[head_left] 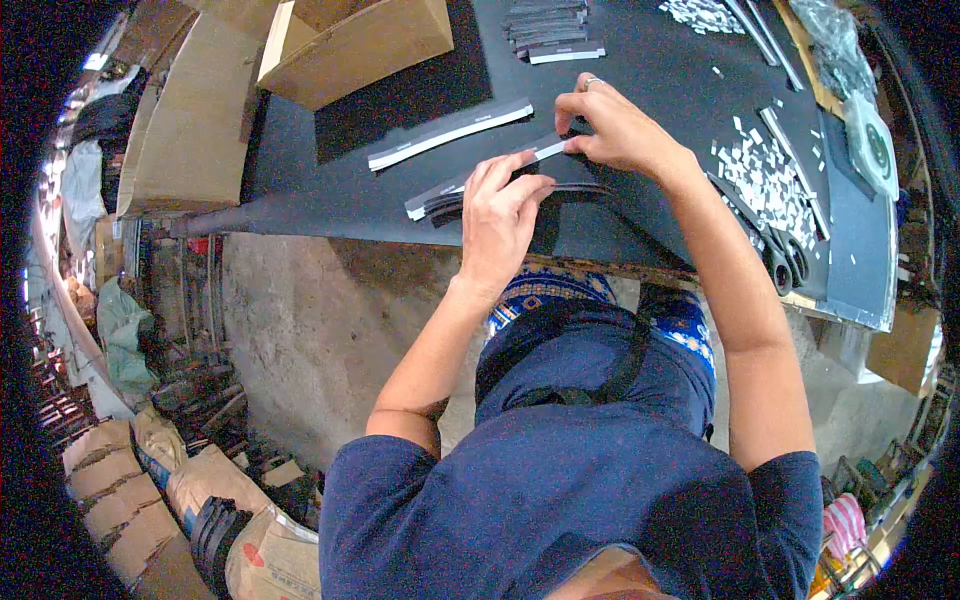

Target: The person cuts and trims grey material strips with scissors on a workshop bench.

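Note:
My left hand [500, 210] has its thumb and fingers closed on a thin dark strip with a white edge [549, 152]. At the strip's right end, my right hand [620, 130] pinches it between thumb and fingers. Other dark strips with pale ends [430, 205] lie stacked under and beside the left hand, partly hidden by it. Just beyond them, a dark-and-white strip [450, 135] rests on the black table [350, 205]. What lies right under my right fingertips is too small to make out.
An open cardboard box [360, 55] stands at the back left. A bundle of strips [548, 28] lies at the back. On the right are scattered small white pieces [770, 185], black-handled scissors [785, 265] and a roll of clear tape [873, 145]. Cartons [195, 110] stand left of the table.

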A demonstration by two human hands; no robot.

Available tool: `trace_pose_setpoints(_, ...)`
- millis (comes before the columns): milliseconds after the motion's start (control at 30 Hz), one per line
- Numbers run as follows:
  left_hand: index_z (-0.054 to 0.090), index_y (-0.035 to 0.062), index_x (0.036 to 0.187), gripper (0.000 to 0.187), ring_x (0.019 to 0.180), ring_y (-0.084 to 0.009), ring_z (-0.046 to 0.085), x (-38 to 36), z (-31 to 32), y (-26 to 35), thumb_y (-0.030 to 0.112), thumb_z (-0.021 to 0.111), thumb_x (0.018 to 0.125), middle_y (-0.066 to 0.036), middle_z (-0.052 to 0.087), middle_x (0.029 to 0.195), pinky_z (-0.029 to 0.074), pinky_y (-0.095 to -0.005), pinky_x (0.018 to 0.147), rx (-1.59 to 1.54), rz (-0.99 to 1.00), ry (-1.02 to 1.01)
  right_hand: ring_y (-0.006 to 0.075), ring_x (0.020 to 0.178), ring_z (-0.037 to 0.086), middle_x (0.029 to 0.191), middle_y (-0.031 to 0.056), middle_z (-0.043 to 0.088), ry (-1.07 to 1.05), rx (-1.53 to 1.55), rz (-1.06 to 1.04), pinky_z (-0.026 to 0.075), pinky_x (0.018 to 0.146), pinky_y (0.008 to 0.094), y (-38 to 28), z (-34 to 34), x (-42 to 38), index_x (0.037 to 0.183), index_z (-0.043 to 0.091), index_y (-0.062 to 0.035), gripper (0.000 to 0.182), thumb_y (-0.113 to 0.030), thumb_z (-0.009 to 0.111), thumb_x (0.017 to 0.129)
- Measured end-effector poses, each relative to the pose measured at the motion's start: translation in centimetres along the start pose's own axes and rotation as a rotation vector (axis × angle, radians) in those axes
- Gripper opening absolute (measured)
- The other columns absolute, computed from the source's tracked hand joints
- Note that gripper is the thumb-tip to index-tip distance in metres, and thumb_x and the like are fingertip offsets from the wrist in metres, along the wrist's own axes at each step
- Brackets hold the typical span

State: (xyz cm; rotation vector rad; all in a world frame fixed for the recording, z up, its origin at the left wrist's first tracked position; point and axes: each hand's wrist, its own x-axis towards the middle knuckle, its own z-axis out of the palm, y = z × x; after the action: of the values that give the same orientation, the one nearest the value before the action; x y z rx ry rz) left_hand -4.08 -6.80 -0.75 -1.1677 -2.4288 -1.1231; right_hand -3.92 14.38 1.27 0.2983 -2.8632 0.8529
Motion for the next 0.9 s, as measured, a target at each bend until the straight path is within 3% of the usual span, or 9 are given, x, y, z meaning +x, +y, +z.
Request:
trace_pose_setpoints(400,0.072,0.0062,0.085,0.010,0.102,-0.0299,0.058,0.1,0.0,-0.1,0.008,0.070,0.075,-0.012,0.065,0.113,0.047,-0.0389,0.088,0.019,0.022,0.016,0.0344,0.097,0.056,0.095,0.0153,0.054,-0.215,-0.087,0.088,0.045,0.082,0.0408,-1.1,-0.8,1.1,0.084,0.058,-0.0036,0.023,-0.008,0.075,0.070)
trace_pose_setpoints(667,0.072,0.0067,0.085,0.011,0.101,-0.0294,0.058,0.1,0.0,-0.1,0.007,0.071,0.075,-0.012,0.064,0.112,0.048,-0.0379,0.086,0.010,0.000,0.004,0.0361,0.097,0.055,0.096,0.0171,0.053,-0.021,-0.035,0.045,0.045,0.083,0.0421,-0.6,0.1,0.1,0.085,0.057,-0.0017,0.024,-0.009,0.075,0.070)
trace_pose_setpoints(900,0.072,0.0066,0.086,0.010,0.101,-0.0290,0.058,0.1,0.0,0.0,0.007,0.071,0.075,-0.010,0.065,0.111,0.048,-0.0377,0.086,0.013,-0.009,-0.004,0.0354,0.097,0.055,0.096,0.0159,0.054,-0.001,-0.023,0.048,0.045,0.084,0.0419,-0.6,0.2,-0.1,0.088,0.058,-0.0019,0.025,-0.009,0.074,0.071)
